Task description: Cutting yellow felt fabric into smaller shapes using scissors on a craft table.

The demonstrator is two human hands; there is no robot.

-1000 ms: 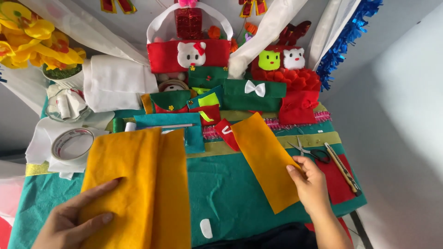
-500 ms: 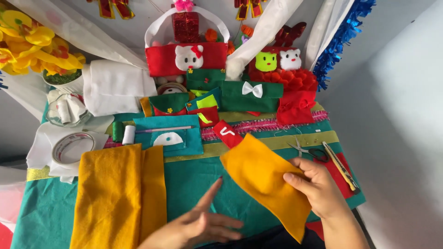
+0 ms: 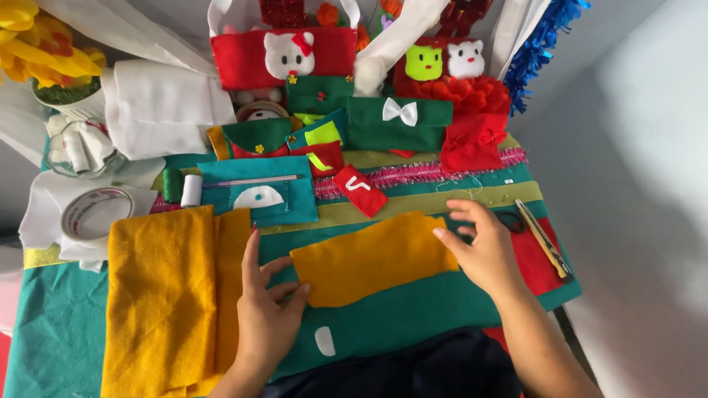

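Observation:
A cut piece of orange-yellow felt (image 3: 372, 258) lies flat on the teal felt cloth (image 3: 413, 320) covering the table. My left hand (image 3: 267, 313) rests open at its left end, fingers touching the edge. Open as well, my right hand (image 3: 479, 247) presses its fingertips on the piece's right end. A larger folded sheet of the same yellow felt (image 3: 166, 298) lies just left of my left hand.
A teal felt pouch (image 3: 258, 193), thread spools (image 3: 182, 188) and a tape roll (image 3: 94, 214) sit behind the sheet. Felt bags and cat-faced crafts (image 3: 287, 55) line the back. Scissors (image 3: 509, 220) and a cutter (image 3: 544, 239) lie at the right edge. A small white felt scrap (image 3: 324, 340) lies near me.
My right hand has laid the small yellow piece down flat and turned it crosswise. My left hand left the big sheet and came to the piece's left end.

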